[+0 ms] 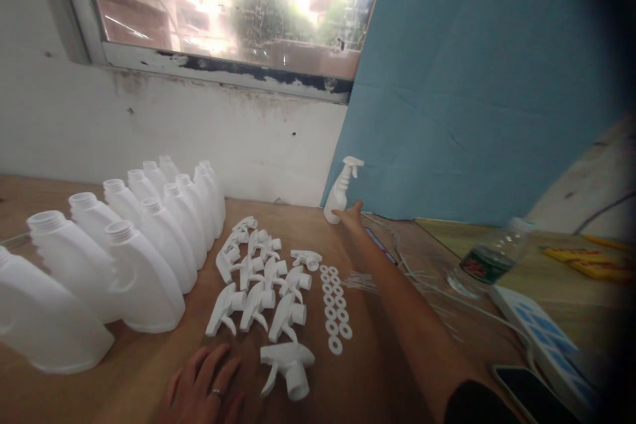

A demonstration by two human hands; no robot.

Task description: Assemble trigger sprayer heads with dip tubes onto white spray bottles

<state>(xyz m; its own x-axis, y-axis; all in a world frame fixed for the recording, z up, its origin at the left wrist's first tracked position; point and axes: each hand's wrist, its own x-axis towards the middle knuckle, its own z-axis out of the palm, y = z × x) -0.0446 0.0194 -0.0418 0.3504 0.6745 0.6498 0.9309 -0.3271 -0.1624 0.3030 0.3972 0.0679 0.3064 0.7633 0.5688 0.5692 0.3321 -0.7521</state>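
Note:
My right arm stretches far across the wooden table (377,371). My right hand (350,214) is at the base of an assembled white spray bottle (342,189) that stands upright by the blue cloth; its fingers are too small to read. My left hand (206,389) lies flat on the table near the front edge, fingers spread, a ring on one finger, holding nothing. Just right of it lies a white trigger sprayer head (289,368). Several more trigger heads (258,278) lie in rows behind it. Beside them run two rows of white ring washers (335,308).
Several open white bottles (144,245) stand in two rows at the left. Thin clear dip tubes (368,281) lie right of the washers. A clear water bottle (489,258), a white power strip (539,331) and a phone (529,394) sit at the right. A blue cloth (477,79) hangs behind.

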